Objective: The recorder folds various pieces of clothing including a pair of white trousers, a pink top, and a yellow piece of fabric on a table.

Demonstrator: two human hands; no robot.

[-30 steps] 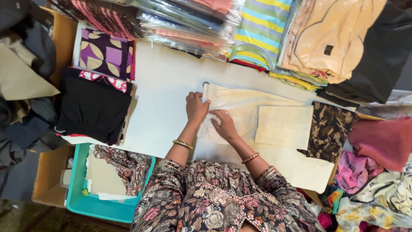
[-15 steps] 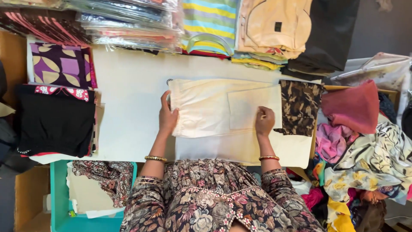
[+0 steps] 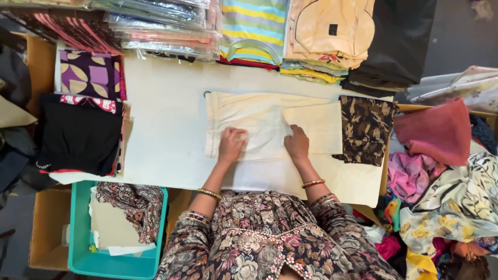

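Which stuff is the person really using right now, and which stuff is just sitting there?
In use:
left hand
right hand
cream cloth, both hands flat on it
white table under it

Just sitting there:
camouflage cloth
black cloth
purple patterned cloth
striped shirts
teal bin
pink cloth

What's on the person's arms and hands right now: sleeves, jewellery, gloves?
Both hands are bare, with no gloves. The left hand has a thin gold bangle at the wrist, and the right hand has a matching gold bangle. The sleeves end below the elbow and are dark fabric with a pink and cream floral print, edged with pale banded cuffs. No rings can be made out.
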